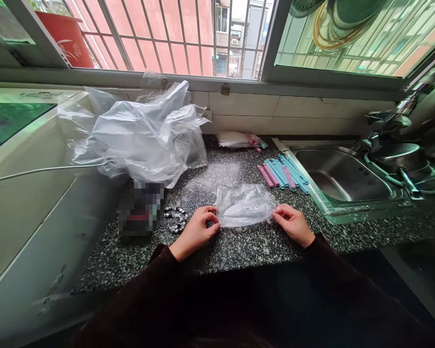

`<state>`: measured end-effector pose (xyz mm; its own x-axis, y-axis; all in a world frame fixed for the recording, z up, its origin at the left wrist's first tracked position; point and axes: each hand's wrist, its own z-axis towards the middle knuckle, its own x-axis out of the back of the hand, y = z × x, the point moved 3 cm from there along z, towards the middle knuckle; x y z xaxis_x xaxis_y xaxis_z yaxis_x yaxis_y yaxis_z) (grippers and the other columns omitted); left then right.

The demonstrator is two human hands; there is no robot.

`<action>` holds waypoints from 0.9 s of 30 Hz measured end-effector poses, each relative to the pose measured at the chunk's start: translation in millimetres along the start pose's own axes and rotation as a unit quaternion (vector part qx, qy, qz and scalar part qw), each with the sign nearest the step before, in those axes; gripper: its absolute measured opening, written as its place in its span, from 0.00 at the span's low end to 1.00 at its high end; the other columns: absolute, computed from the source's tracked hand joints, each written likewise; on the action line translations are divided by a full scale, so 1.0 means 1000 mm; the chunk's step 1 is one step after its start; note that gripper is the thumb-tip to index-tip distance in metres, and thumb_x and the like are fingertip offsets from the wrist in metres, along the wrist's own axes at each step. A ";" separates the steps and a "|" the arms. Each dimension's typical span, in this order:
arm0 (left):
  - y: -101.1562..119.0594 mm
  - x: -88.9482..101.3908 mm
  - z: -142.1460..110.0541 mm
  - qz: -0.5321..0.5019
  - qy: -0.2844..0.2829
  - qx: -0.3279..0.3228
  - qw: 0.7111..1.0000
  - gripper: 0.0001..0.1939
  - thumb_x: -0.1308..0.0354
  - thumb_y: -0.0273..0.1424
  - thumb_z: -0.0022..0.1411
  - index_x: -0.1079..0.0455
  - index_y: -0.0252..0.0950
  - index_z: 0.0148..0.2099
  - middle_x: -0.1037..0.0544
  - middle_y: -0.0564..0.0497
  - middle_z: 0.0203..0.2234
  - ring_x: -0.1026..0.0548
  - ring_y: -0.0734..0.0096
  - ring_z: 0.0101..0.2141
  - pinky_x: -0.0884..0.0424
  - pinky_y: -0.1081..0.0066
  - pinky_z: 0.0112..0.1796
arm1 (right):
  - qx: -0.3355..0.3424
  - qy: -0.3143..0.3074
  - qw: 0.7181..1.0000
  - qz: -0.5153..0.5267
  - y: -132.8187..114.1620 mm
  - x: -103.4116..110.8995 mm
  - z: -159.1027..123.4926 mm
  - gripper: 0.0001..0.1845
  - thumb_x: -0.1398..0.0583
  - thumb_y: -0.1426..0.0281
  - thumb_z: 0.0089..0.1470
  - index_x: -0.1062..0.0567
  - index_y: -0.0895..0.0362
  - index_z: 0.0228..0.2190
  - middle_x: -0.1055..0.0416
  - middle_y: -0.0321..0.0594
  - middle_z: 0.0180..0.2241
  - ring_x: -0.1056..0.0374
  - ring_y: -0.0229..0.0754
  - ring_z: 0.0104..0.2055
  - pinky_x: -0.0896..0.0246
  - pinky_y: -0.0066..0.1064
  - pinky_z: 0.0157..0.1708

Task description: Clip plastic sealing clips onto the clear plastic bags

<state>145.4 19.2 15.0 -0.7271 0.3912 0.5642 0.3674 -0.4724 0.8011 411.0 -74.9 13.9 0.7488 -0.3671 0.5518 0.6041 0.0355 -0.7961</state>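
A clear plastic bag [244,207] lies folded nearly flat on the speckled stone counter in front of me. My left hand [203,223] pinches its near left edge between thumb and fingers. At the opposite end, my right hand [289,221] has thumb and fingers closed on the bag's right edge. Just beyond the bag, white powder [217,175] is scattered over the counter. To the right of it lie several pink and blue bag sealing clips [281,173] in a row. A black-and-white beaded string [176,218] rests left of my left hand.
A large heap of crumpled clear plastic bags [141,130] sits at the back left, near a blurred-out dark object [139,210]. A flat clipped bag [235,140] lies by the tiled wall. On the right are a steel sink [342,176], a faucet [373,133] and a pot [402,162].
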 end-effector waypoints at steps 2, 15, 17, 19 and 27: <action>-0.001 0.003 0.004 -0.017 0.029 0.014 0.999 0.04 0.45 0.27 0.50 0.33 0.35 0.24 0.25 0.45 0.37 0.29 0.64 0.41 0.35 0.61 0.46 | 0.013 -0.002 1.000 0.007 -0.003 0.000 0.004 0.15 0.42 0.58 0.47 0.30 0.57 0.20 0.36 0.37 0.24 0.39 0.37 0.27 0.43 0.29 0.28; 0.011 0.057 0.054 -0.240 0.267 0.023 0.933 0.10 0.41 0.35 0.48 0.35 0.34 0.27 0.28 0.55 0.22 0.31 0.77 0.25 0.36 0.76 0.30 | 0.008 0.028 0.993 0.118 -0.055 -0.015 0.084 0.19 0.41 0.51 0.43 0.32 0.56 0.23 0.38 0.35 0.22 0.42 0.36 0.25 0.44 0.28 0.26; 0.010 0.062 0.056 -0.251 0.289 0.011 0.924 0.09 0.41 0.35 0.49 0.34 0.34 0.28 0.27 0.54 0.23 0.31 0.77 0.26 0.35 0.75 0.30 | 0.017 0.039 0.990 0.135 -0.058 -0.020 0.090 0.19 0.40 0.52 0.41 0.32 0.56 0.23 0.36 0.35 0.23 0.41 0.37 0.26 0.43 0.28 0.27; 0.005 0.064 0.054 -0.255 0.299 0.008 0.920 0.09 0.41 0.35 0.49 0.33 0.34 0.29 0.27 0.54 0.24 0.31 0.77 0.26 0.35 0.75 0.30 | 0.017 0.066 0.986 0.150 -0.057 -0.025 0.091 0.18 0.39 0.53 0.41 0.32 0.55 0.23 0.37 0.35 0.22 0.42 0.36 0.25 0.44 0.28 0.26; 0.014 0.073 0.036 -0.157 0.334 -0.077 0.926 0.04 0.43 0.29 0.53 0.35 0.37 0.28 0.29 0.50 0.43 0.32 0.68 0.46 0.36 0.66 0.46 | 0.082 0.131 0.971 0.184 -0.061 -0.025 0.076 0.13 0.38 0.59 0.44 0.30 0.55 0.23 0.36 0.36 0.27 0.38 0.38 0.30 0.41 0.30 0.31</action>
<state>118.4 69.7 75.0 -0.9996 -0.0232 0.0170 0.0269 -0.5458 0.8375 376.1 3.0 67.5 0.8405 -0.5239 0.1377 0.3596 0.3495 -0.8652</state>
